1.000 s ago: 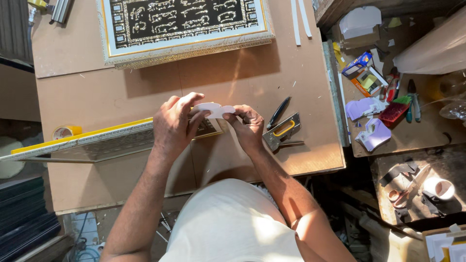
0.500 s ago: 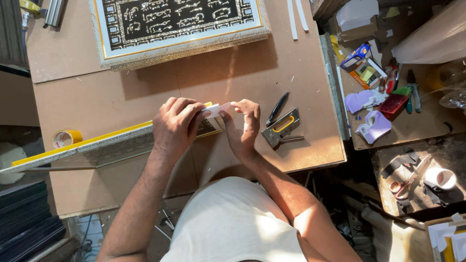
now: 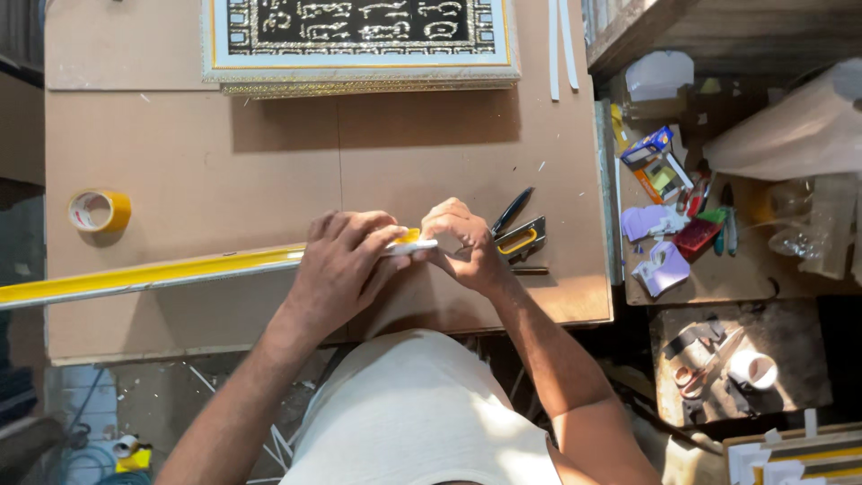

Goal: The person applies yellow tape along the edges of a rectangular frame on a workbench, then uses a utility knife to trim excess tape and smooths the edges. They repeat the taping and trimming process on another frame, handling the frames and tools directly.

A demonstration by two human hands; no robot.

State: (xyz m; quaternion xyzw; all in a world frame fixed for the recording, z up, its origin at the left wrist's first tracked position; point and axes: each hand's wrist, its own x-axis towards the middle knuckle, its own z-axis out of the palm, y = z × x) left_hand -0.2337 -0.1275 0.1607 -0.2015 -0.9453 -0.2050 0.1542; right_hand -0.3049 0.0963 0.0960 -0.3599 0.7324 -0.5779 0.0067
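Note:
A long yellow and white frame moulding strip [image 3: 153,277] lies across the brown table [image 3: 224,162], reaching from the left edge to the middle. My left hand [image 3: 346,260] grips its right end from above. My right hand [image 3: 462,238] pinches a small white piece [image 3: 415,244] at the tip of that same end, the two hands almost touching. The very end of the strip is hidden under my fingers.
A framed black panel with gold script [image 3: 359,40] lies at the table's far edge. A yellow tape roll [image 3: 99,211] sits at the left. A staple gun [image 3: 521,241] and a dark-handled tool [image 3: 512,209] lie right of my hands. A cluttered side shelf [image 3: 700,216] stands to the right.
The strip has turned from its patterned face to its plain yellow side. Both hands have stayed at its right end, working the white piece.

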